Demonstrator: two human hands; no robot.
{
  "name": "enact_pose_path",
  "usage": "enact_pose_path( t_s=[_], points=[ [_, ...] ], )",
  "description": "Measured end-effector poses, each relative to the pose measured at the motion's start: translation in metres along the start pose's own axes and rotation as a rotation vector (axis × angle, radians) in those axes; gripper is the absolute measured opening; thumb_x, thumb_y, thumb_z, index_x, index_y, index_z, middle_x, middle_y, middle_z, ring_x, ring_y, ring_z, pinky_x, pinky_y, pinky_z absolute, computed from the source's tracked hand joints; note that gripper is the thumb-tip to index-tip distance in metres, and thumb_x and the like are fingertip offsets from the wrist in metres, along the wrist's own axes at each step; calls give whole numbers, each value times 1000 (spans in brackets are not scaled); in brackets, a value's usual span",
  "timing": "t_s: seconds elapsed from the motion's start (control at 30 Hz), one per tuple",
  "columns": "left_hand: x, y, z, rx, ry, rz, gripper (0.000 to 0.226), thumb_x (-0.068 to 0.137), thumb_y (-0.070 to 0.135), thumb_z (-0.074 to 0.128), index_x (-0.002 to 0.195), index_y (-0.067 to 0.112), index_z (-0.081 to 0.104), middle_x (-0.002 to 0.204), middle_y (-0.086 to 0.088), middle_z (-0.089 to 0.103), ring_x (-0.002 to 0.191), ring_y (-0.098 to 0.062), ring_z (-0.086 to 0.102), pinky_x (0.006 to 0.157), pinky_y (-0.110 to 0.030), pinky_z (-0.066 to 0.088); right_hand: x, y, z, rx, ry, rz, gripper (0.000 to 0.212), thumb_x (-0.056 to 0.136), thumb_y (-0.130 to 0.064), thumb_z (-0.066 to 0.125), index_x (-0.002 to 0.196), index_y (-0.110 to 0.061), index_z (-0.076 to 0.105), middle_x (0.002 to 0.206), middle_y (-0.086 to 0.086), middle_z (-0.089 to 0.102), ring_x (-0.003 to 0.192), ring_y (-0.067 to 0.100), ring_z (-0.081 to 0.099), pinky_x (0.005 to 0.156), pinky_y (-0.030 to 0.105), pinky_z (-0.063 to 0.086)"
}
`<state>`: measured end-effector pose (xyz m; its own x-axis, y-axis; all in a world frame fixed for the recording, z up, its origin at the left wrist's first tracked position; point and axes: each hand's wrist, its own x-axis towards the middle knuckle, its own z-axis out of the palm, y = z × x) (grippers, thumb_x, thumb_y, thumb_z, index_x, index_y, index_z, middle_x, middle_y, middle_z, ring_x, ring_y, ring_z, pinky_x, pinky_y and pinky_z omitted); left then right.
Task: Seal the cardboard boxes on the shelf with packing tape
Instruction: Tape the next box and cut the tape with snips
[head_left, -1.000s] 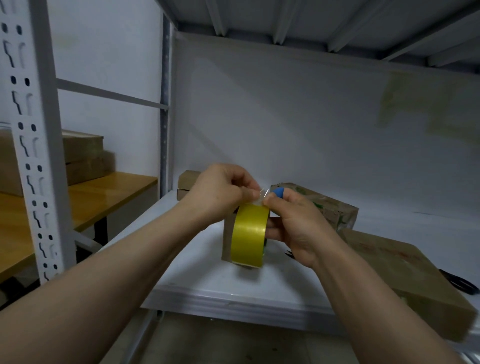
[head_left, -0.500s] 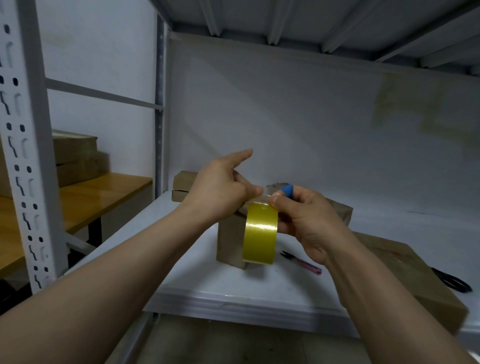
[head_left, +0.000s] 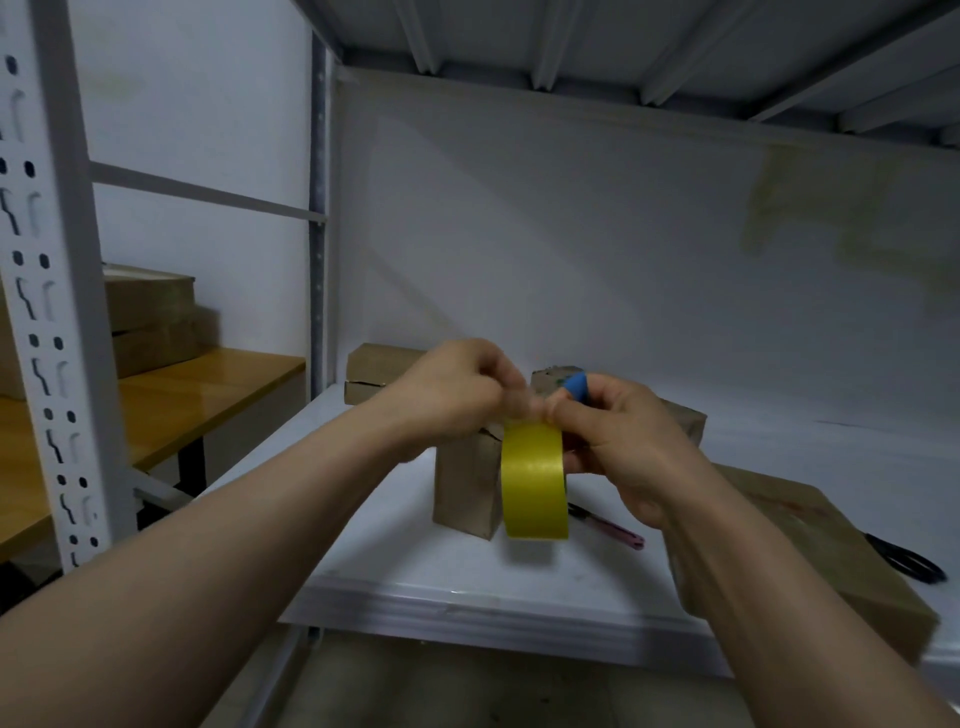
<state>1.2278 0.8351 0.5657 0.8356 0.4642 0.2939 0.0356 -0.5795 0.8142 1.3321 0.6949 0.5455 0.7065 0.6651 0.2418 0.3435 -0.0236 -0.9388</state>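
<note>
A yellow roll of packing tape (head_left: 534, 483) hangs upright in front of me above the white shelf (head_left: 467, 597). My right hand (head_left: 623, 441) grips the roll from the right, and a blue piece (head_left: 575, 385) shows at its fingertips. My left hand (head_left: 457, 395) pinches at the top of the roll with curled fingers, touching the right thumb. Behind the roll stands an upright cardboard box (head_left: 467, 488). A flat box (head_left: 810, 551) lies at the right, and two more boxes (head_left: 379, 371) are stacked at the back left.
A pink-handled cutter (head_left: 613, 532) lies on the shelf under my right hand. Black scissors (head_left: 909, 564) rest at the right edge. A perforated shelf post (head_left: 52, 312) stands at the left, with a wooden table (head_left: 171, 395) and boxes (head_left: 150, 317) beyond it.
My left index finger, stretched out half a second ago, has curled back down onto the top of the roll. The roll stays at about the same place between both hands.
</note>
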Motion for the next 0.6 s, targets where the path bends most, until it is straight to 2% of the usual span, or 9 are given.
enact_pose_path(
  t_s=[0.03, 0.1, 0.2, 0.3, 0.4, 0.47, 0.53, 0.57, 0.6],
  points=[
    [-1, -2, 5, 6, -4, 0, 9, 86, 24, 78, 86, 19, 70, 79, 12, 70, 80, -3, 66, 75, -31, 56, -2, 1, 0, -5, -22, 12, 13, 96, -15, 64, 100, -3, 66, 95, 23, 68, 75, 24, 67, 70, 39, 63],
    [-2, -9, 17, 36, 44, 8, 21, 90, 18, 73, 70, 19, 66, 57, 16, 62, 63, 0, 60, 65, -29, 51, -3, 4, 1, -12, -50, 59, 9, 99, -17, 62, 98, -8, 65, 91, 16, 67, 72, 21, 65, 60, 30, 57],
    [-2, -15, 31, 117, 106, -14, 26, 90, 23, 70, 69, 12, 60, 63, 3, 57, 68, -19, 56, 68, -40, 51, -4, 6, 2, -28, -107, 203, 10, 101, -24, 59, 96, -15, 60, 90, 13, 63, 62, 19, 60, 48, 26, 48],
    [-1, -22, 39, 223, 157, -33, 21, 90, 17, 61, 72, 9, 57, 70, -6, 55, 73, -30, 56, 64, -37, 43, -10, 4, 1, -8, -188, 299, 26, 95, -35, 68, 103, -13, 57, 88, 12, 64, 50, 16, 60, 41, 24, 47],
    [0, -28, 43, 227, 151, -58, 18, 89, 22, 60, 82, 7, 67, 81, -11, 66, 83, -32, 65, 71, -41, 53, -13, 4, -2, -44, -206, 303, 23, 98, -25, 65, 112, -8, 57, 75, 9, 60, 34, 7, 53, 30, 17, 37],
    [-1, -32, 44, 231, 125, -72, 23, 87, 30, 65, 75, 11, 65, 78, -8, 67, 80, -29, 65, 74, -44, 55, -10, 6, -3, -60, -200, 318, 18, 97, -19, 65, 112, -10, 58, 81, 10, 64, 42, 9, 60, 35, 21, 46],
    [-1, -34, 46, 269, 145, -68, 30, 87, 33, 67, 67, 13, 59, 70, -5, 62, 72, -26, 62, 69, -40, 53, -5, 8, -4, -76, -194, 327, 20, 95, -18, 69, 113, -11, 62, 96, 15, 71, 70, 20, 71, 63, 35, 62],
    [-1, -33, 46, 298, 170, -54, 31, 88, 33, 67, 66, 13, 59, 68, -4, 61, 70, -25, 61, 68, -39, 53, -3, 7, -5, -88, -188, 328, 21, 95, -19, 69, 113, -10, 63, 99, 16, 73, 78, 23, 71, 71, 36, 62],
    [-1, -32, 47, 317, 193, -36, 31, 89, 32, 67, 67, 12, 59, 69, -4, 62, 71, -25, 62, 68, -39, 53, 0, 8, -5, -98, -185, 327, 21, 94, -19, 70, 112, -9, 65, 98, 16, 74, 77, 23, 71, 69, 34, 61]
  ],
)
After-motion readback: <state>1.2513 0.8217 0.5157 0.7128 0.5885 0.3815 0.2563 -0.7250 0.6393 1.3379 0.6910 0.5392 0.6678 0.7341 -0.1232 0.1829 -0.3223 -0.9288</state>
